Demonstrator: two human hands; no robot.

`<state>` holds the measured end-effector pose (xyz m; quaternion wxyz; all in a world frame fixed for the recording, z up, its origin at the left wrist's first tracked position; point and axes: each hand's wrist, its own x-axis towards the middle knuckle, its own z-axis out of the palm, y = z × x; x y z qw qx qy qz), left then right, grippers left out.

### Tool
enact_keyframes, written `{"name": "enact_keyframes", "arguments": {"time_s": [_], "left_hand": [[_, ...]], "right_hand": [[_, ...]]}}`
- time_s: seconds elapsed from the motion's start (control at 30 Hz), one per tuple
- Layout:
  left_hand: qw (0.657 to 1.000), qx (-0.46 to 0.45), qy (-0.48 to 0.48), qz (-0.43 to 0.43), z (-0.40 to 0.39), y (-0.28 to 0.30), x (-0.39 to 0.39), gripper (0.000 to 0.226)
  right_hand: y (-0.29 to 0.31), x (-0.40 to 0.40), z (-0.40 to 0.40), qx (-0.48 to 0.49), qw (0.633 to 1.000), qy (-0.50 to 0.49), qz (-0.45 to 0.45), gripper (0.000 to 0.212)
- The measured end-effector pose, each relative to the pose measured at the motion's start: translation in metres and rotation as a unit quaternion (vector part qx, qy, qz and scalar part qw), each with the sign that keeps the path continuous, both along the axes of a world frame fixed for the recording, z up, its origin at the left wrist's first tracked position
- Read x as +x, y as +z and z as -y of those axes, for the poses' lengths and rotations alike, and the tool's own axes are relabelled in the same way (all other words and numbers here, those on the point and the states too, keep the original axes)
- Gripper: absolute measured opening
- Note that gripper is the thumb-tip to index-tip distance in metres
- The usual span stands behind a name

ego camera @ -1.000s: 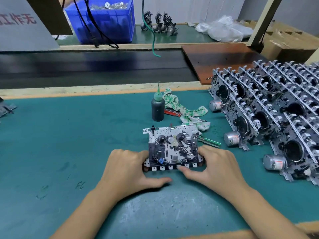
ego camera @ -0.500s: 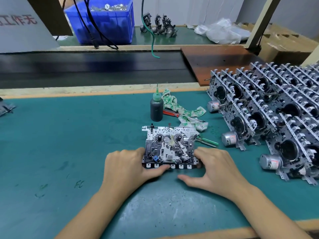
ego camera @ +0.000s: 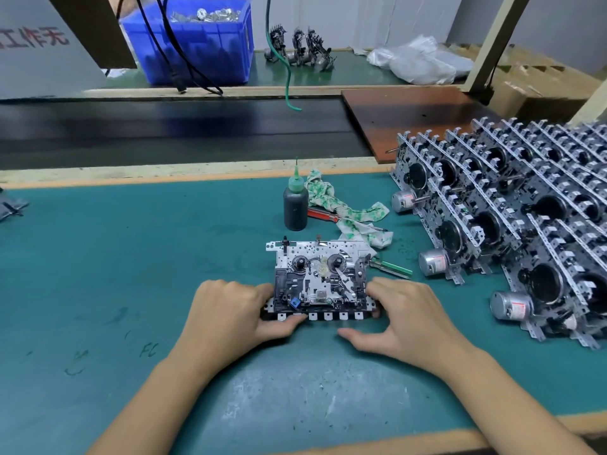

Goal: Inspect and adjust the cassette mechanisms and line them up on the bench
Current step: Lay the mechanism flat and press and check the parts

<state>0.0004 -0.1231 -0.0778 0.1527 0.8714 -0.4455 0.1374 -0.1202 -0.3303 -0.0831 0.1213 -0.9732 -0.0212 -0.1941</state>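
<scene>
- Left hand (ego camera: 230, 311) and right hand (ego camera: 405, 316) grip the cassette mechanism (ego camera: 320, 280) by its near corners.
- Grey sign (ego camera: 33, 41) at 11 o'clock: red Chinese characters.
- Mat (ego camera: 131, 257) scrawl "FC" at 8 o'clock.

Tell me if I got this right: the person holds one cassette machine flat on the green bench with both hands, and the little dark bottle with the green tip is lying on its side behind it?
Almost. The bottle is not lying down; the head view shows it standing upright behind the cassette mechanism. The rest holds: the left hand and right hand hold that one mechanism flat on the green bench.
</scene>
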Motion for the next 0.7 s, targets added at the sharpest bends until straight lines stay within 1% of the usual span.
{"name": "enact_keyframes", "arguments": {"time_s": [0.07, 0.17, 0.2, 0.33, 0.4, 0.47, 0.6, 0.7], "left_hand": [[1.000, 0.001, -0.009, -0.001, -0.002, -0.002, 0.001, 0.052], [0.999, -0.002, -0.027, -0.017, -0.003, -0.003, 0.001, 0.054], [1.000, -0.005, -0.018, -0.020, -0.003, -0.002, -0.001, 0.056], [0.996, -0.019, 0.070, -0.046, 0.007, -0.002, -0.013, 0.060], [0.994, -0.027, 0.088, -0.052, 0.009, -0.005, -0.014, 0.061], [0.995, -0.036, 0.077, -0.055, 0.007, -0.007, -0.011, 0.062], [0.997, -0.039, 0.023, -0.069, 0.002, -0.004, -0.004, 0.062], [0.996, -0.035, 0.001, -0.078, 0.001, -0.001, -0.006, 0.063]], "right_hand": [[0.001, 0.000, 0.001, 0.005, 1.000, 0.008, -0.004, 0.050], [0.000, 0.002, 0.000, 0.009, 1.000, -0.006, 0.010, 0.046], [0.000, 0.002, 0.000, 0.009, 1.000, -0.011, 0.013, 0.045], [0.001, 0.002, 0.000, 0.016, 1.000, -0.012, 0.009, 0.045], [0.002, 0.001, 0.000, 0.026, 1.000, -0.001, 0.001, 0.047], [0.002, 0.001, 0.000, 0.028, 1.000, 0.003, 0.002, 0.048], [0.002, 0.002, -0.003, 0.013, 1.000, -0.022, 0.014, 0.047], [0.003, 0.001, -0.001, 0.002, 1.000, -0.027, 0.012, 0.052]]}}
